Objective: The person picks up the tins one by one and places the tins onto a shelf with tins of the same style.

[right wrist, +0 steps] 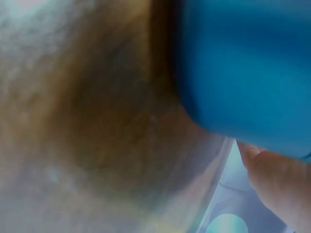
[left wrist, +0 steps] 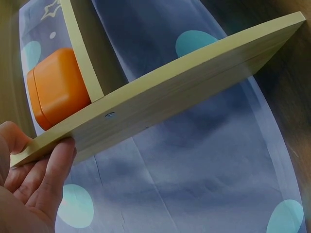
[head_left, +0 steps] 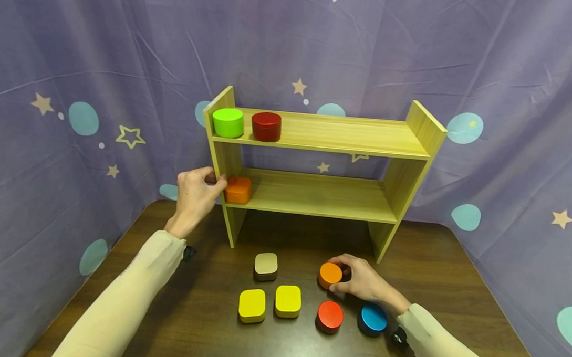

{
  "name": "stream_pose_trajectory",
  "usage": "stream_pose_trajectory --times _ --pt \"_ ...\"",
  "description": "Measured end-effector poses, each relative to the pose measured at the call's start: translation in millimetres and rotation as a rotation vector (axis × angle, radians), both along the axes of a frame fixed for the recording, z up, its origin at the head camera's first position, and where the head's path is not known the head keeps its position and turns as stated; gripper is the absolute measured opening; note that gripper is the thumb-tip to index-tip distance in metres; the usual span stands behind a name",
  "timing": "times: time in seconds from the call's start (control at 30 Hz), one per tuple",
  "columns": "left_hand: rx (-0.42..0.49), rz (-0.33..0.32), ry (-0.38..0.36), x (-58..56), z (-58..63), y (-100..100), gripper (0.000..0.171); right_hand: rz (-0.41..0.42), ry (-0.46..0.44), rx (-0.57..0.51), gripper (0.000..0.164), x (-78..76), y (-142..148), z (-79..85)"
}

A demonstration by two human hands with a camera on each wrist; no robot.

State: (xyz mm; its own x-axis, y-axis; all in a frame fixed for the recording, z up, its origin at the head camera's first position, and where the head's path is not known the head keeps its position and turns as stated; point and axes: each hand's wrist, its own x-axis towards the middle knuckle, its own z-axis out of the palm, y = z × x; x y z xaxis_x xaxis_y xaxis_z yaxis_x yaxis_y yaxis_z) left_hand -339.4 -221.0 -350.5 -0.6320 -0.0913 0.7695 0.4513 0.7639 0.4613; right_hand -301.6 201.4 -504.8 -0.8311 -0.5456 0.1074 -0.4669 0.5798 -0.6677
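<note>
Head view is showing your left hand [head_left: 193, 193] pinching the front edge of the left side panel [left wrist: 165, 99] of a wooden shelf [head_left: 323, 198], thumb bending over the edge and fingers lying along the outer face. Just right of that thumb, a square orange box [head_left: 238, 191] is sitting on the lower board; the left wrist view is showing a gap between them. Above and right of the same hand, a green tin [head_left: 228, 123] is standing on the upper board, with a dark red tin [head_left: 266, 127] beside it.

Below and right of your left hand, three square boxes are resting on the brown table [head_left: 196, 312]: a yellow box [head_left: 252, 306], then a beige box [head_left: 266, 267] farther from you, then a second yellow box [head_left: 288, 302]. Continuing right, a bright red tin [head_left: 329, 316] is standing nearer you than your right hand [head_left: 365, 280].

That right hand is curling its thumb and fingers around the sides of a round orange tin [head_left: 330, 276], which is sitting at its left, low over the table; whether its base is touching the wood, you cannot tell. Just below your right hand, near the wrist, a blue tin [head_left: 372, 319] is standing; it is filling much of the right wrist view.
</note>
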Motion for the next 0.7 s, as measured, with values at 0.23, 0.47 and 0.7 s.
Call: stream_pose_trajectory --times 0.23,0.47,0.7 --pt "-0.012 -0.004 0.023 -2.5 -0.5 -0.5 0.021 -0.007 -0.01 -0.024 0.06 0.3 -0.8 4.1" --pt "-0.008 -0.014 0.031 -3.4 -1.7 -0.4 0.021 -0.005 0.0 -0.022 0.058 2.0 0.3 7.9" --pt "-0.004 -0.011 0.026 -2.4 -2.7 -0.8 0.019 0.01 0.007 -0.036 0.058 5.4 -1.2 13.7"
